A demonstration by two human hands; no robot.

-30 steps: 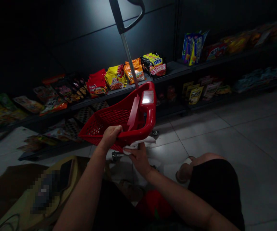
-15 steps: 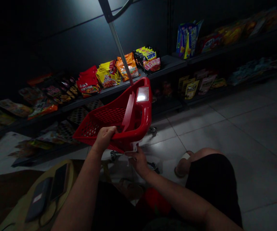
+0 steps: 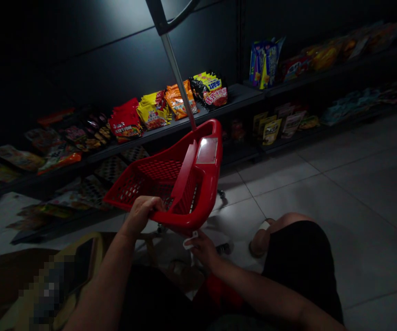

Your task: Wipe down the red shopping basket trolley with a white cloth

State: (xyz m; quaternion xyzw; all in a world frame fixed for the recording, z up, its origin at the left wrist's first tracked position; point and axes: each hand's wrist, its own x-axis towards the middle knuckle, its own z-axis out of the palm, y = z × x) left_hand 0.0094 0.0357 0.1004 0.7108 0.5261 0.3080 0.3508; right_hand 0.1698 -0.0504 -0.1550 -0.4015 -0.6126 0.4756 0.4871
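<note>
A red plastic shopping cart (image 3: 215, 174) with perforated basket walls stands tilted toward me. My left hand (image 3: 141, 214) is closed over its near left rim, thumb side up. Below the cart's near edge, my right hand (image 3: 203, 250) has its fingers closed on a small white thing (image 3: 189, 241). That thing looks thin and partly looped; I cannot tell its material in the dim light. Inside the basket, a red flap (image 3: 184, 177) stands upright, and a clear panel (image 3: 207, 151) is set in the cart's handle.
Snack packets (image 3: 153, 110) line a dark shelf (image 3: 239, 94) behind the cart. A grey pole (image 3: 177, 78) rises beyond the cart. At lower left is a wooden stool (image 3: 94, 250) with a dark device (image 3: 81, 262). A bent knee (image 3: 302, 257) is at right.
The cart has tipped and its near rim sits lower. My left hand moved down and left with the rim. My right hand, with the white thing, moved slightly lower, apart from the basket wall.
</note>
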